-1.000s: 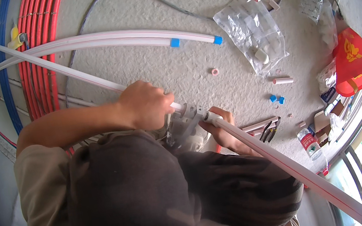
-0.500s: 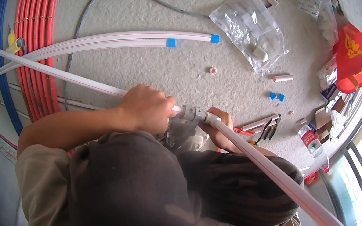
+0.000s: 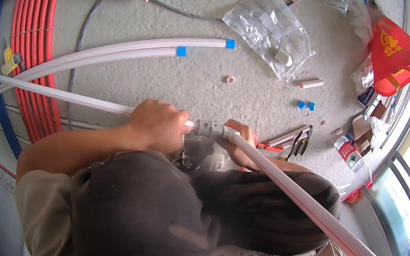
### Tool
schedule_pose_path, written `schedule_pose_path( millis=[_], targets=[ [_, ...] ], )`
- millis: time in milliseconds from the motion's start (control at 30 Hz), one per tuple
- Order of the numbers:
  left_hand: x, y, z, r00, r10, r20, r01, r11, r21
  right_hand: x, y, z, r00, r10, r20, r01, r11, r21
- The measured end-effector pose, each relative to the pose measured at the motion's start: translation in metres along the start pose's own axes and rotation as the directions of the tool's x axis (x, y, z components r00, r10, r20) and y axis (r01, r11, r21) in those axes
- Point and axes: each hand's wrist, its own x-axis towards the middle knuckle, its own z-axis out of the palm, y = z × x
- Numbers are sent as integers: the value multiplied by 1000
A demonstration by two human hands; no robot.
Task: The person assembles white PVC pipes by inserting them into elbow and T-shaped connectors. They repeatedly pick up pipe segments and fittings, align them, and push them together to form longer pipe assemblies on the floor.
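My left hand [image 3: 158, 126] is closed around a long white pipe [image 3: 77, 99] with a thin red stripe, close to its right end. That end meets a grey metal collar-like piece [image 3: 206, 127] between my hands. On its other side sits a white fitting [image 3: 229, 132], from which a second white red-striped pipe [image 3: 301, 196] runs down toward the lower right, over my knee. My right hand [image 3: 240, 142] wraps the fitting and the pipe's upper end from behind, its fingers partly hidden. A clear plastic bag [image 3: 204, 154] lies below the joint.
Two white pipes with blue end caps [image 3: 230, 43] lie ahead, near red pipes [image 3: 36, 63] and blue pipes [image 3: 6, 106]. Pliers [image 3: 301, 142], pipe offcuts [image 3: 311, 84], a plastic bag [image 3: 276, 36], a bottle [image 3: 349, 154] and a red bag [image 3: 398, 57] are on the right.
The whole view has shifted, with the floor items sitting slightly farther left in the picture. Both hands keep their hold, and the joint between them looks the same.
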Motion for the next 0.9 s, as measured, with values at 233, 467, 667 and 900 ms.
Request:
schedule_pose_path(
  millis=[233, 467, 667, 900],
  targets=[
    [-3, 5, -3, 1000, -23, -20, 24, 999, 33, 1, -6, 0, 1000, -25, 11, 25, 999, 35],
    [3, 3, -6, 998, -42, 47, 42, 999, 10, 2, -1, 5, 998, -53, -28, 56, 990, 126],
    [3, 5, -4, 997, -65, 33, 64, 998, 6, 3, -1, 6, 995, -88, -48, 94, 987, 127],
    [7, 5, -5, 998, -37, 50, 35, 999, 28, 4, -3, 2, 999, -40, -2, 40, 998, 49]
  ],
)
